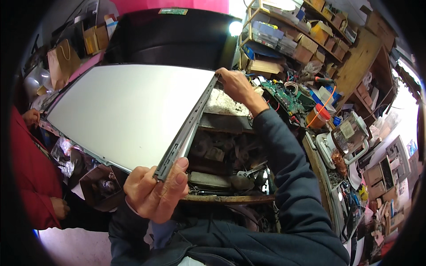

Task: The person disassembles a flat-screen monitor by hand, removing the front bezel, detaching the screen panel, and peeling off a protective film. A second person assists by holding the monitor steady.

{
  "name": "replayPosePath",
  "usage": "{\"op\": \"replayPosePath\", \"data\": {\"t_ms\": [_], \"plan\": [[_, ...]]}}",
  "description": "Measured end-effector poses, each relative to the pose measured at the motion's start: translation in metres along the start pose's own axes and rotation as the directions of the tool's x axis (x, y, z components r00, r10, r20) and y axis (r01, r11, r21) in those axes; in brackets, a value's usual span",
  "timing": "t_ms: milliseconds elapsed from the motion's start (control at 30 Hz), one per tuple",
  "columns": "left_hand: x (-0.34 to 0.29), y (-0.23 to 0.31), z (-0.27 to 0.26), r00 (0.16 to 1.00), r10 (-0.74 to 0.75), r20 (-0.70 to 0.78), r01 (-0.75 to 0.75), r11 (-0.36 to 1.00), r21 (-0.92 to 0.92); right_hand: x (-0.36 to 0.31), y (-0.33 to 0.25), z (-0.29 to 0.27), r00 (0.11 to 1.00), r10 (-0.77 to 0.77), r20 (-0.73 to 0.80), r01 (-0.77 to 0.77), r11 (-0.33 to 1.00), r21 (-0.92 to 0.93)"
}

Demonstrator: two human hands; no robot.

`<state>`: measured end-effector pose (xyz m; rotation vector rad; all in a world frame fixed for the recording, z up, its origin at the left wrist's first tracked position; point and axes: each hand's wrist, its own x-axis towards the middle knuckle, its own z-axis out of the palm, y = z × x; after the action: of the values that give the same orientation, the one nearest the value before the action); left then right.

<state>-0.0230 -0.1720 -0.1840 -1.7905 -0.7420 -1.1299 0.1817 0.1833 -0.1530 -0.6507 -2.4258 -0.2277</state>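
Observation:
A large white diffuser panel point(128, 106), like one from a flat TV screen, lies tilted in front of me. Along its right edge runs a long dark plastic frame strip point(188, 122) with slots in it. My left hand point(156, 188) pinches the near end of the strip between thumb and fingers. At the far right corner, my right hand point(237, 86) is closed on the strip's other end; its fingertips are partly hidden. The strip slants between my hands, against or just beside the panel's edge; I cannot tell whether it touches all along.
A person in a red sleeve point(31, 173) stands at left, one hand at the panel's left corner. Behind stands a black panel point(173, 40). At right are circuit boards point(284, 95), a soldering iron point(324, 80), a glass jug point(350, 131) and crowded shelves point(306, 33). An open box point(104, 186) sits below.

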Motion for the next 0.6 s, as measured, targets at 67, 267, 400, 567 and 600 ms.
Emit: {"op": "replayPosePath", "data": {"t_ms": [67,267,400,567,600], "plan": [[0.002,-0.002,0.001,1.0,0.008,-0.028,-0.008,1.0,0.015,-0.013,-0.007,0.019,0.97,0.136,-0.202,-0.08,0.962,0.261],[-0.001,-0.005,0.001,1.0,0.01,-0.013,-0.01,0.999,0.034,-0.015,-0.032,0.065,0.822,0.39,-0.414,-0.22,0.89,0.4],[-0.007,-0.006,0.001,1.0,0.003,0.017,-0.002,0.999,-0.034,-0.022,-0.014,0.057,0.944,0.092,-0.317,-0.079,0.995,0.054],[-0.027,0.0,-0.01,0.985,0.019,0.171,-0.003,0.996,-0.094,-0.01,-0.009,0.019,0.993,-0.087,0.077,0.103,0.965,-0.24],[-0.031,0.002,-0.009,0.984,0.017,0.178,0.001,0.995,-0.102,-0.008,-0.008,0.015,0.987,-0.108,0.12,0.136,0.957,-0.257]]}}
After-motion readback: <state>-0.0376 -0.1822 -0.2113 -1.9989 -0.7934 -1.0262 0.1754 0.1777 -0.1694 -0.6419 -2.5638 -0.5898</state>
